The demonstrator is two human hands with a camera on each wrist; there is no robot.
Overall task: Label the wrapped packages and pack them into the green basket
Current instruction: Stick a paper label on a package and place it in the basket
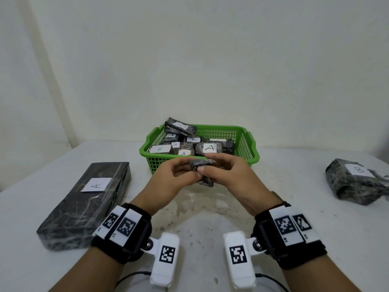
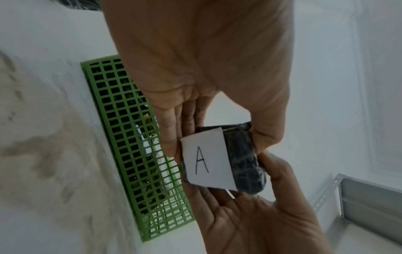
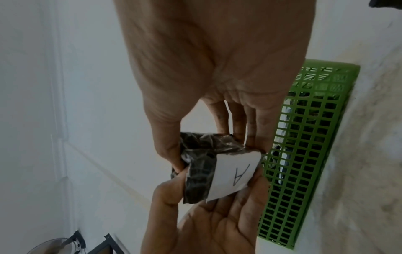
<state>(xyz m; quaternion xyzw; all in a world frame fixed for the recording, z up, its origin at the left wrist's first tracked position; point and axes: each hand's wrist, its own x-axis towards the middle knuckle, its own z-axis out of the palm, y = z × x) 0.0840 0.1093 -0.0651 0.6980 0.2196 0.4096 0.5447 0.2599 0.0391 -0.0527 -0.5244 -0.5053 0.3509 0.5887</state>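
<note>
Green plastic lattice forms the basket (image 1: pixel 248 144) at the centre of the head view, standing on the white table (image 1: pixel 273 218). It holds a jumble of dark marbled wrapped packages (image 1: pixel 183 147), most with white paper labels reading "A" or "B"; one package (image 1: pixel 180 127) lies tilted across the rim at the upper left corner. Just below the basket in the frame, both hands hold one small wrapped package (image 2: pixel 243 158) between them, above the table. The left hand (image 1: pixel 174 178) pinches it between thumb and fingers, and the right hand (image 1: pixel 229 173) grips it the same way from the other side. Its white label (image 2: pixel 206 159) marked "A" faces the wrist cameras. A long marbled package (image 1: pixel 84 205) labelled "A" lies at the lower left, and another package (image 1: pixel 353 182) labelled "B" sits at the right edge.
</note>
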